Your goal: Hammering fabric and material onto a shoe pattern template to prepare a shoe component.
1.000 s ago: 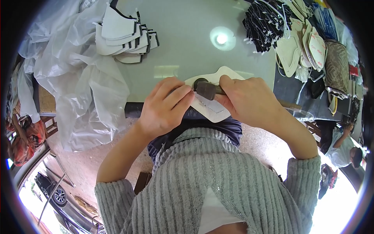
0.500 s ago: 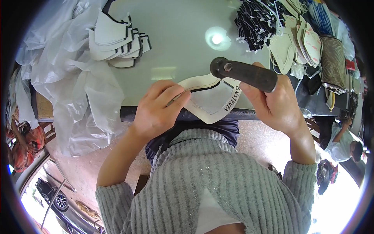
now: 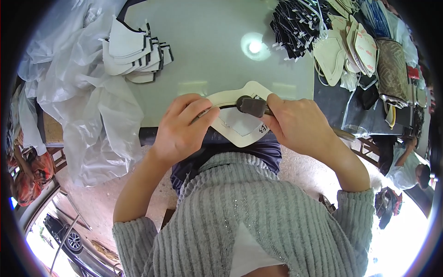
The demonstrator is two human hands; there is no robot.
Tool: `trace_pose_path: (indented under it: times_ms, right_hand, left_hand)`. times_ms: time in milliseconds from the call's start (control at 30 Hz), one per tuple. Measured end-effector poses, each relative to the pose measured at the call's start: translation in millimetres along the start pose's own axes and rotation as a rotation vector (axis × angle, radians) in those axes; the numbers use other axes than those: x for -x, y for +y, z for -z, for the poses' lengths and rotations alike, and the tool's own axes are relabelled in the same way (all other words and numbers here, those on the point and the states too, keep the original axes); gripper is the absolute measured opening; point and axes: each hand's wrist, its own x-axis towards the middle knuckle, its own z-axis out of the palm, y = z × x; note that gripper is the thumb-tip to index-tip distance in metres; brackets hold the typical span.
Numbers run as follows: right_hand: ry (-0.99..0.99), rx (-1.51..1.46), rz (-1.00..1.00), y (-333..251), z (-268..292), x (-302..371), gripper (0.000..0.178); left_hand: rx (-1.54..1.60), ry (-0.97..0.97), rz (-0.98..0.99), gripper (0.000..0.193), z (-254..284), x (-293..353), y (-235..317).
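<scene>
In front of my chest, a cream template frame [image 3: 220,98] with dark marks on its right side lies at the near edge of the table. A white panel [image 3: 240,121] shows through its opening, with a black strip along the upper inner edge. My left hand [image 3: 182,127] pinches the frame's left end between thumb and fingers. My right hand [image 3: 297,122] is closed round the handle of a hammer [image 3: 254,107]. The dark hammer head is down over the black strip and looks to touch it; the handle's end sticks out beyond my right wrist.
Stacked white panels with black edges [image 3: 131,51] stand at the far left, beside crumpled clear plastic [image 3: 99,111]. Far right lie a pile of black strips [image 3: 295,30], several cream templates [image 3: 332,53] and a brown patterned roll [image 3: 392,71]. Another person [image 3: 404,164] is at the right.
The hammer has come down and left from its raised position onto the black strip, my right hand turning with it. My left hand keeps its pinch on the frame.
</scene>
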Motion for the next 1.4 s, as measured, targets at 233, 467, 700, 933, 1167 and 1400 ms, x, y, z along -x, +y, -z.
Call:
trace_pose_path:
  times_ms: [233,467,700,933,1167,1400]
  right_hand:
    - [-0.011,-0.066,-0.042,3,-8,2,0.032]
    - [0.05,-0.105,-0.057,-2,-9,14,0.033]
    - [0.097,-0.975,-0.26,19,-4,-6,0.04]
    - [0.273,-1.489,-0.459,9,-41,-23,0.043]
    - [0.363,-1.424,-0.386,1,-48,-28,0.042]
    - [0.416,-1.373,-0.368,-5,-49,-32,0.04]
  left_hand:
    - [0.048,-0.013,-0.021,0.025,2,-9,-10]
    - [0.073,-0.029,-0.039,0.025,1,-18,-20]
    - [-0.16,-0.08,-0.186,0.033,0,-62,-36]
    - [-0.051,0.319,0.18,0.028,5,-48,-16]
    - [-0.315,0.155,0.394,0.045,-34,-19,37]
    - [0.006,0.375,0.525,0.024,-47,-23,42]
